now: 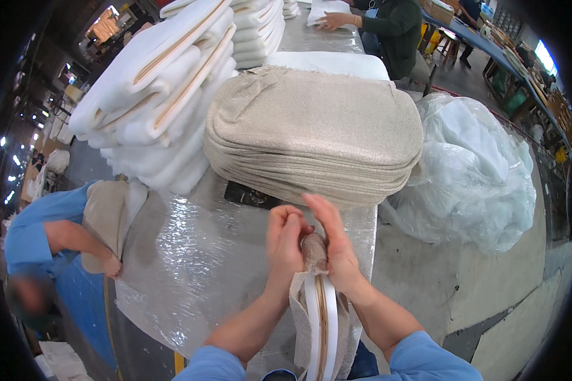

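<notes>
Close to my body stands a narrow folded cushion piece point(321, 317), with beige woven cloth outside and white wadding layers around tan strips inside. A beige cloth cushion cover point(315, 254) wraps its far end. My left hand point(286, 238) presses against the left side of this cover, its fingers curled and a little blurred. On the other side, my right hand point(333, 241) lies along the cover with its fingers stretched forward. Beyond my fingertips rises a stack of beige cloth covers point(318, 120) with rounded ends. A dark flat object point(251, 195) is partly hidden beneath it.
White folded padding point(165, 82) is piled high at the left back. A plastic-wrapped white bundle point(473, 171) stands right of the plastic-covered table point(190, 273). At left, a person in blue point(63, 222) bends over beige cloth. Another person point(391, 38) works at the far end.
</notes>
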The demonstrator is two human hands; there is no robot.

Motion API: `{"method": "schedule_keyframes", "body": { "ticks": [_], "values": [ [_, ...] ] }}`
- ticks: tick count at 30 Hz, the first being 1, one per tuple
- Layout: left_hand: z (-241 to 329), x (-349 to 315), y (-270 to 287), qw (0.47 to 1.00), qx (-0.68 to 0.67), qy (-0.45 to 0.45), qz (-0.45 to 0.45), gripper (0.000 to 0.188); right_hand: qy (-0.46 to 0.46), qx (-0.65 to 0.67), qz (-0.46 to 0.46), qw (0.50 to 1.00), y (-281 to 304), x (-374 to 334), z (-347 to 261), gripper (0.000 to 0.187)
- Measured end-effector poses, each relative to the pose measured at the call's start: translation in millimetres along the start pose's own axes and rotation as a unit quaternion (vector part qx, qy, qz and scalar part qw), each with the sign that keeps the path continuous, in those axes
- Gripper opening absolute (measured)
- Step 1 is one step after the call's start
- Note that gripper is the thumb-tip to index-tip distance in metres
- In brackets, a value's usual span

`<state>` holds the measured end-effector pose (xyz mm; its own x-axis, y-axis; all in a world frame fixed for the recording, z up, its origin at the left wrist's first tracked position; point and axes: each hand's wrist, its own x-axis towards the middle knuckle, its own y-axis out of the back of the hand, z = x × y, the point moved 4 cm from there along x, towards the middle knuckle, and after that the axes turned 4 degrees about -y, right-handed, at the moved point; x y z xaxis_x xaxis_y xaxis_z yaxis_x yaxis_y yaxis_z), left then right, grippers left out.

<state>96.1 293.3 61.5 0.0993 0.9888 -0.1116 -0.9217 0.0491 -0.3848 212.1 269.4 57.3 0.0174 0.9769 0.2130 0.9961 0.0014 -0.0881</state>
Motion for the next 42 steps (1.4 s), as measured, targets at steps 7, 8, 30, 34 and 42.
{"method": "schedule_keyframes", "body": {
  "ticks": [7, 8, 30, 34, 42],
  "values": [
    [23.6, -70.6, 21.4, 0.972, 0.119, -0.153, -0.131, 0.061, 0.004, 0.036, -0.038, 0.999, 7.6, -38.6, -0.4, 0.084],
    [22.7, -73.4, 22.5, 0.966, 0.167, -0.156, -0.120, 0.061, 0.001, 0.032, -0.028, 0.999, 5.8, -34.7, -8.8, 0.065],
    [11.3, -85.7, 19.6, 0.979, 0.110, -0.162, -0.052, 0.029, -0.020, 0.123, 0.022, 0.992, 19.4, -49.9, -16.9, 0.039],
    [-69.5, -58.7, 80.1, 0.998, 0.033, 0.042, 0.017, 0.048, -0.171, 0.212, 0.015, 0.962, 32.1, -34.5, 27.7, 0.054],
    [-3.9, -101.5, -1.4, 0.990, -0.004, 0.016, -0.137, 0.065, -0.061, 0.115, 0.030, 0.991, 1.4, -44.2, -50.1, 0.067]
  ]
}}
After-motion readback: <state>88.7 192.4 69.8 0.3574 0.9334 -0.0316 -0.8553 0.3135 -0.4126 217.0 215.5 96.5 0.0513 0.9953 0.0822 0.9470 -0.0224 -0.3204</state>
